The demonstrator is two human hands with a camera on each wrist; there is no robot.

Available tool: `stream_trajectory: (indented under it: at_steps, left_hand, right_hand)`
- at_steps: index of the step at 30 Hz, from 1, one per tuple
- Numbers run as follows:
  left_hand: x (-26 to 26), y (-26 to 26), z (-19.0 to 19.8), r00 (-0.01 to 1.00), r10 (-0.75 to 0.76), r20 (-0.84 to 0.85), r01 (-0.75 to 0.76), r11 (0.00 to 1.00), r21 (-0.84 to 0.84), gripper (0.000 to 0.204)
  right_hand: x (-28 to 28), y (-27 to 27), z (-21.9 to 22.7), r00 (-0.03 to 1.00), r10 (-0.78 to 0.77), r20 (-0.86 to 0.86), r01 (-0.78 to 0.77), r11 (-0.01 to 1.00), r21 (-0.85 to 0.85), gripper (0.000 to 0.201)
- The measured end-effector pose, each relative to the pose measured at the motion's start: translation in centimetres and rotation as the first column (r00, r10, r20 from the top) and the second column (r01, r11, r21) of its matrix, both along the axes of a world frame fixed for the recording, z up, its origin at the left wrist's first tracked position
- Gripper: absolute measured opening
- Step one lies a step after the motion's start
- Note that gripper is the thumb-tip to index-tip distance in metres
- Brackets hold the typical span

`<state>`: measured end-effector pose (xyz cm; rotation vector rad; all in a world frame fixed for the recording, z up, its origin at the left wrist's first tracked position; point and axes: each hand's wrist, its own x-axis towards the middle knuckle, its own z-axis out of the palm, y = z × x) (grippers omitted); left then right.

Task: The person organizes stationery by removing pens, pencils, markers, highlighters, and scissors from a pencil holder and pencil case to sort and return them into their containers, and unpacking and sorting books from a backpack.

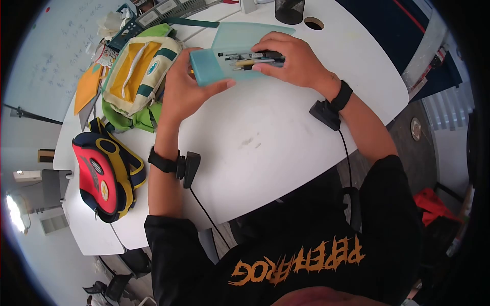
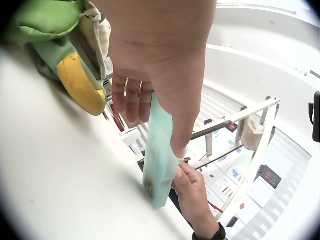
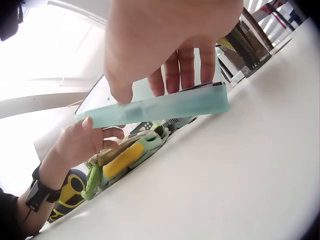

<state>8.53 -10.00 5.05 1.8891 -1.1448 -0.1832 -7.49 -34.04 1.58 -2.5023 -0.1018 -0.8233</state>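
Note:
A translucent teal pencil box [image 1: 206,71] lies on the white table, its lid [image 1: 240,34] folded back on the far side. My left hand [image 1: 185,92] holds the box's left end between thumb and fingers, as the left wrist view also shows. Several pens [image 1: 236,57] lie lengthwise at the box, their left ends sticking out from under my right hand [image 1: 298,58]. The right fingers curl over the pens, with the thumb near the front wall. From the right wrist view, the fingers [image 3: 172,75] reach down behind that wall, where the pens are mostly hidden.
A cream, green and yellow bag [image 1: 138,76] lies left of the box. Nearer me stands a red and navy bag [image 1: 104,176]. A black mesh pen holder [image 1: 289,11] stands at the back beside a round table hole [image 1: 314,23]. Grey baskets [image 1: 166,11] line the far edge.

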Motion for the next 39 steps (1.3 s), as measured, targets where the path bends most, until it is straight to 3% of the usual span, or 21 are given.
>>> stream_trajectory:
  at_steps: [2, 7, 11, 14, 21, 23, 33, 35, 39]
  left_hand:
    - [-0.1, 0.3, 0.0, 0.995, 0.004, 0.103, -0.002, 1.0, -0.015, 0.076]
    - [-0.4, 0.0, 0.5, 0.999, 0.014, 0.044, -0.012, 0.999, -0.04, 0.078]
    - [-1.0, 0.2, 0.9, 0.997, 0.0, 0.081, -0.002, 1.0, 0.031, 0.077]
    - [-1.3, 0.0, 1.0, 0.987, -0.008, 0.158, 0.005, 1.0, 0.014, 0.079]
    - [-1.7, -0.3, 1.4, 0.992, 0.0, 0.13, 0.004, 1.0, -0.027, 0.081]
    - [-1.4, -0.3, 0.8, 0.978, 0.011, 0.209, -0.005, 1.0, -0.03, 0.082]
    - [-1.2, -0.1, -0.4, 0.98, 0.049, 0.191, -0.061, 0.997, 0.056, 0.079]
    - [-1.2, -0.4, -0.2, 0.981, 0.116, 0.153, -0.133, 0.986, 0.105, 0.082]
    - [-0.5, -0.4, -1.3, 0.983, 0.074, 0.165, -0.087, 0.994, 0.07, 0.083]
  right_hand:
    - [0.0, -0.3, -0.5, 0.995, 0.046, -0.086, -0.045, 0.999, 0.006, 0.045]
    - [0.5, -0.7, -0.8, 0.995, 0.09, -0.035, -0.091, 0.995, -0.034, 0.059]
    - [0.6, -0.9, -1.0, 0.994, 0.08, -0.07, -0.081, 0.997, -0.01, 0.057]
    - [0.5, -1.4, -0.5, 0.994, 0.093, -0.057, -0.096, 0.994, -0.053, 0.051]
    - [0.9, -1.2, -1.4, 0.997, 0.074, -0.004, -0.074, 0.995, -0.068, 0.041]
    - [1.1, -1.6, -1.3, 0.998, 0.068, -0.002, -0.068, 0.994, -0.085, 0.04]
    - [1.1, -2.2, -2.3, 0.998, 0.063, 0.002, -0.062, 0.992, -0.11, 0.044]
    - [1.4, -2.4, -2.0, 0.999, 0.044, 0.006, -0.043, 0.992, -0.115, 0.044]
    - [1.5, -3.5, -2.0, 0.993, 0.102, 0.066, -0.091, 0.985, -0.145, 0.04]
